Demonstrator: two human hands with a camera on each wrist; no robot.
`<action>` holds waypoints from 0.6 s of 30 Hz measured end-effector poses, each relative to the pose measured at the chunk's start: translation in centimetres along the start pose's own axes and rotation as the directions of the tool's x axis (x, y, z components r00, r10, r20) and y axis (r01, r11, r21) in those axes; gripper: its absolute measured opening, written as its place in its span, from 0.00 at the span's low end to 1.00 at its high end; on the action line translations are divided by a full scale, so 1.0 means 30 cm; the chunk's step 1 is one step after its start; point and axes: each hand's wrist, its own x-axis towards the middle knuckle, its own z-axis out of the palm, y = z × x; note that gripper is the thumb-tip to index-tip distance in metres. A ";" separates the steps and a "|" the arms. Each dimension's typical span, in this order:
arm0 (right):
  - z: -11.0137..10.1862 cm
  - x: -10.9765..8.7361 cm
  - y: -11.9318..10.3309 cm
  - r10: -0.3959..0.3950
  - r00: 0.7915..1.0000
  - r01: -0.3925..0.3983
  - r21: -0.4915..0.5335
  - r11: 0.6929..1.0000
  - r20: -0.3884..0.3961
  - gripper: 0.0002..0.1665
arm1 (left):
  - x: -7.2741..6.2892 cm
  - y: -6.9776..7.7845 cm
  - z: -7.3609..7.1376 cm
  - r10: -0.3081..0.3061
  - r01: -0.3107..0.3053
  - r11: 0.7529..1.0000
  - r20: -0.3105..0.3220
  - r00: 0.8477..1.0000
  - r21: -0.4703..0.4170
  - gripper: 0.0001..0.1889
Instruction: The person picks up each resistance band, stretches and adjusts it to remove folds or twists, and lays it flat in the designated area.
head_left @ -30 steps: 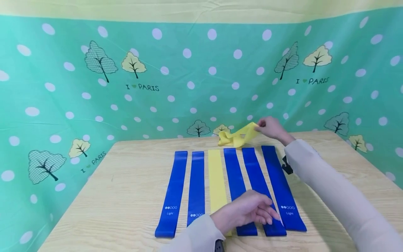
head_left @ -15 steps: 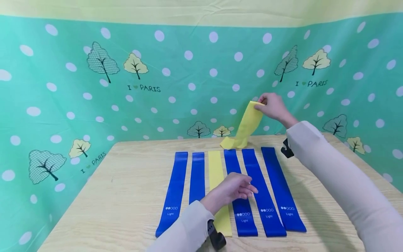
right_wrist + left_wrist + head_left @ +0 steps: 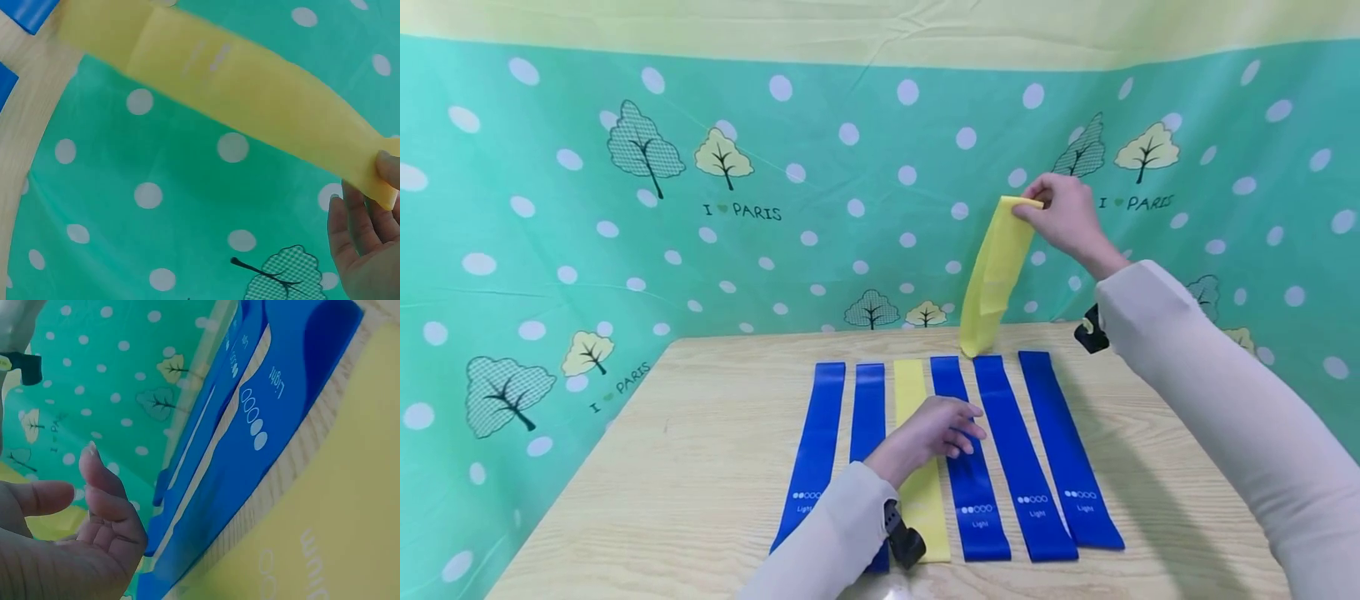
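Observation:
My right hand (image 3: pixel 1067 215) pinches the top end of a yellow resistance band (image 3: pixel 997 279), which hangs down at the table's back edge. In the right wrist view the band (image 3: pixel 250 100) stretches away from the thumb and fingers, with faint blurred print on it. My left hand (image 3: pixel 934 433) hovers over the flat bands, its fingers loosely bent and holding nothing. Beneath it lie a yellow band (image 3: pixel 925 508) and a blue band (image 3: pixel 973 492) marked "Light". The left wrist view shows part of "Medium" on the flat yellow band (image 3: pixel 337 487).
More blue bands lie side by side, including one at the left (image 3: pixel 822 417) and one at the right (image 3: pixel 1071 467). They rest on a wooden table (image 3: pixel 700 467). A green dotted curtain (image 3: pixel 805 250) stands behind it. Black wrist cameras sit under both sleeves.
My right hand has risen, lifting the crumpled yellow band off the table's back so it hangs lengthwise. My left hand has moved up and left over the flat bands.

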 end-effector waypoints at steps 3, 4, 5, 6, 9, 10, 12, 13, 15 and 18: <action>-0.010 -0.011 -0.013 0.016 1.000 -0.016 0.004 1.000 0.022 0.19 | 0.001 0.003 0.003 0.013 -0.013 1.000 -0.004 1.000 0.015 0.14; -0.012 -0.015 -0.014 0.020 0.999 -0.020 0.005 1.000 0.030 0.19 | 0.003 0.004 0.006 0.019 -0.019 1.000 -0.005 1.000 0.019 0.14; -0.013 -0.020 -0.015 0.023 0.999 -0.023 0.004 1.000 0.036 0.20 | 0.004 0.006 0.009 0.026 -0.025 0.999 -0.011 1.000 0.025 0.14; -0.014 -0.026 -0.017 0.024 0.999 -0.024 0.003 1.000 0.040 0.20 | 0.006 0.007 0.012 0.035 -0.034 0.999 -0.018 0.999 0.029 0.15; -0.016 -0.043 -0.024 0.014 0.999 -0.014 0.001 1.000 0.046 0.20 | 0.009 0.014 0.021 0.077 -0.074 0.996 -0.066 0.995 0.039 0.16; -0.016 -0.049 -0.028 0.010 0.999 -0.011 0.002 1.000 0.051 0.20 | 0.011 0.017 0.023 0.098 -0.094 0.995 -0.090 0.991 0.044 0.17; -0.015 -0.062 -0.037 0.007 0.998 -0.008 0.010 1.000 0.060 0.20 | 0.016 0.024 0.026 0.143 -0.136 0.989 -0.143 0.979 0.062 0.19; -0.013 -0.069 -0.041 0.007 0.998 -0.008 0.015 1.000 0.064 0.20 | 0.019 0.027 0.026 0.165 -0.155 0.985 -0.166 0.972 0.073 0.20; -0.006 -0.084 -0.048 0.003 0.997 -0.005 0.023 1.000 0.074 0.19 | 0.029 0.033 0.028 0.200 -0.185 0.979 -0.199 0.959 0.090 0.21; 0.011 -0.110 -0.056 -0.008 0.997 0.006 0.033 0.999 0.077 0.18 | 0.047 0.039 0.030 0.231 -0.213 0.971 -0.215 0.949 0.105 0.24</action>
